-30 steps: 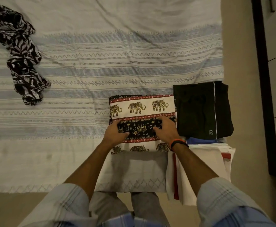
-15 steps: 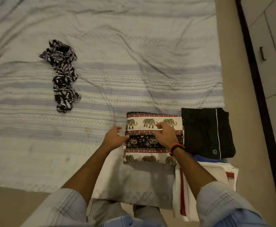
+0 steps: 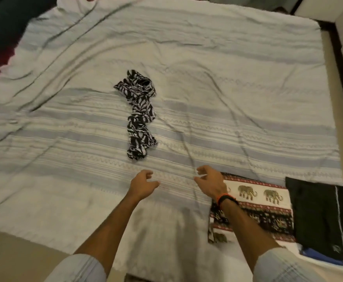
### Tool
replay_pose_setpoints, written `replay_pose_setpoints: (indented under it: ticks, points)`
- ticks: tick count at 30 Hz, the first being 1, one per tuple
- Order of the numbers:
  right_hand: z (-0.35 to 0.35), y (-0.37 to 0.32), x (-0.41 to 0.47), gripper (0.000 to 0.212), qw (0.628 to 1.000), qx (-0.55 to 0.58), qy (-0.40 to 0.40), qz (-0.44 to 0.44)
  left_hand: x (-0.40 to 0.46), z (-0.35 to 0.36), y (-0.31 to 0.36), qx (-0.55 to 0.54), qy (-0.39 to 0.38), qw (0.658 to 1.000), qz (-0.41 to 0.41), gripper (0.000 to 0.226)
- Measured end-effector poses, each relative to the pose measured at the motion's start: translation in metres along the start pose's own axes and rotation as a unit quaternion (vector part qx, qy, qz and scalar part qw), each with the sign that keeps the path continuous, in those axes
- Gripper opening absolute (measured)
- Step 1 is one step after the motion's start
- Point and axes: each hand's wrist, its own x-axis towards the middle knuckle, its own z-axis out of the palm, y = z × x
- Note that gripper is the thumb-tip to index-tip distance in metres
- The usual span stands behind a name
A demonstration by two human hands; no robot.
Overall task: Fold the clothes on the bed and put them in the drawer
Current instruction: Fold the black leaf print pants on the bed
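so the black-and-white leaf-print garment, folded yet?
Not folded. The leaf-print garment lies crumpled in a twisted bunch on the bedsheet, neither hand touching it.

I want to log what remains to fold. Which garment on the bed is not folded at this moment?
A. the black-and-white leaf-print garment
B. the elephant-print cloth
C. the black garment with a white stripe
A: the black-and-white leaf-print garment lies crumpled mid-bed, while the other two lie flat and squared at the near right edge.

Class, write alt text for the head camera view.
Two empty hands, left hand and right hand, reach over a striped bedsheet toward a crumpled black-and-white garment. Folded elephant-print cloth and black garment lie right.
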Motion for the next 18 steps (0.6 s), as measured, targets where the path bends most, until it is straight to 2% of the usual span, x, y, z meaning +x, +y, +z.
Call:
replay_pose_setpoints:
  ticks: [9, 14, 18]
  points:
    - [0.078, -0.092, 0.098, 0.037, 0.998, -0.024, -0.049, -0.020, 0.108, -0.085, -0.023, -0.004, 0.008, 0.999, -0.039, 0.049]
    - [0.109, -0.120, 0.165, 0.029, 0.996, -0.052, -0.073, -0.030, 0.175, -0.099, -0.019, -0.037, -0.003, 0.998, -0.057, 0.051]
    - [0.132, -0.137, 0.208, 0.036, 0.993, -0.084, -0.065, -0.048, 0.212, -0.100, -0.022, -0.058, 0.000, 0.996, -0.066, 0.046]
